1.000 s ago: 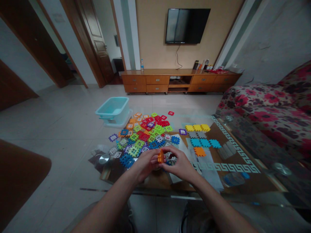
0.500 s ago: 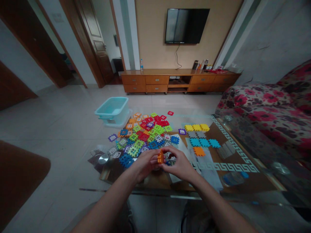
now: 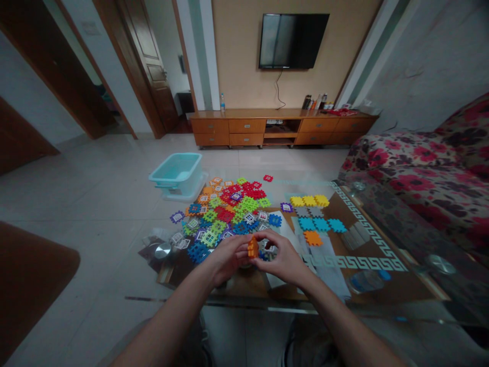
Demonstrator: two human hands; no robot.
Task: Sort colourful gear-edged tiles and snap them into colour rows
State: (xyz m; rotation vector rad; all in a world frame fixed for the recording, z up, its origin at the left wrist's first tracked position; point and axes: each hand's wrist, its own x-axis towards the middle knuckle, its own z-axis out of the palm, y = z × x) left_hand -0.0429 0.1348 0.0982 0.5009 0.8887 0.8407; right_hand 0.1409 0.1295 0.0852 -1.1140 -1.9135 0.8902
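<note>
Between both hands, above the near part of the glass table, are orange interlocking blocks (image 3: 252,247), held edge-on; how many are stacked cannot be told. My left hand (image 3: 228,257) grips them from the left with its fingers behind. From the right, my right hand (image 3: 279,257) pinches them between thumb and index finger. Beyond my hands spreads a loose pile of notched blocks (image 3: 225,213) in red, green, blue, orange and purple, some with white window frames. To the right lie rows of yellow blocks (image 3: 309,201), grey blocks (image 3: 308,212), light-blue blocks (image 3: 321,224) and a single orange block (image 3: 313,238).
A light-blue plastic tub (image 3: 178,176) stands at the table's far left. White paper (image 3: 331,265) and a bottle (image 3: 369,281) show at the right. Beyond are a wooden TV cabinet (image 3: 247,131) and a flowered sofa (image 3: 412,163).
The orange blocks have turned very slightly in my fingers. Both hands stay in nearly the same place, and the things on the table have not moved.
</note>
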